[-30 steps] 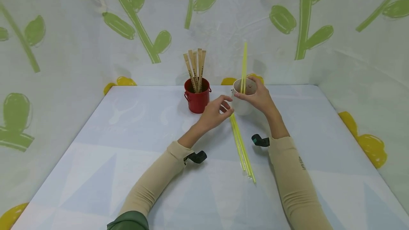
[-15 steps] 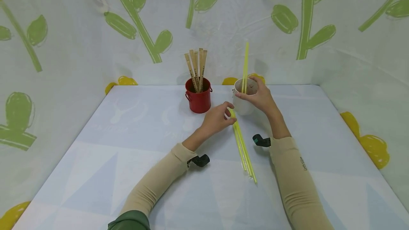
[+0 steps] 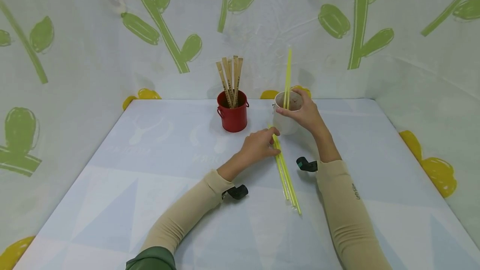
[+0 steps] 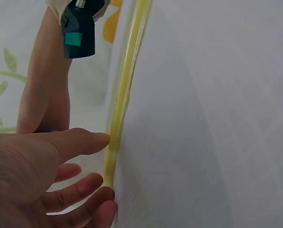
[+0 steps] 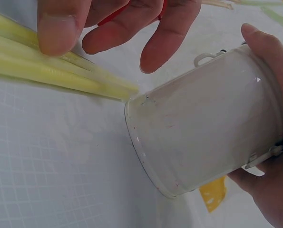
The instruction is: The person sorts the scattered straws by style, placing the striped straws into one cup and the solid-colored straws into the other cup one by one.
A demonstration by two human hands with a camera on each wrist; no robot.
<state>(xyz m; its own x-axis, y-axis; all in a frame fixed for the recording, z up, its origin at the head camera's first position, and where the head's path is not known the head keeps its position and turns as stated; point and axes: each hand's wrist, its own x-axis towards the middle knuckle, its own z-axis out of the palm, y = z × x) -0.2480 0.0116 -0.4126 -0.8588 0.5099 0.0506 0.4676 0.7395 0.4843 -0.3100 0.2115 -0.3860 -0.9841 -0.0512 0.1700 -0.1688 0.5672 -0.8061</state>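
Note:
Several yellow straws (image 3: 286, 174) in clear wrappers lie in a loose bundle on the table. My left hand (image 3: 258, 147) is at their far end, thumb and fingers parted. In the left wrist view, the thumb tip (image 4: 101, 139) appears to touch a straw (image 4: 123, 80), and the other fingers are loosely bent beside its end. With my right hand (image 3: 305, 113) I hold a small white metal bucket (image 5: 203, 123) by its rim, thumb on the near side. The bucket stands upright, and yellow straws (image 3: 288, 74) rise out of it.
Left of the white bucket stands a small red bucket (image 3: 233, 119) with several paper-wrapped sticks (image 3: 231, 80) in it. Behind the table (image 3: 123, 157) hangs a pale sheet (image 3: 262, 45) printed with green leaves. Black wrist cameras (image 3: 238, 192) jut from both sleeves.
My left hand has come down from beside the white bucket to the far end of the lying straws. My right hand keeps its hold on the white bucket, which has stayed in place.

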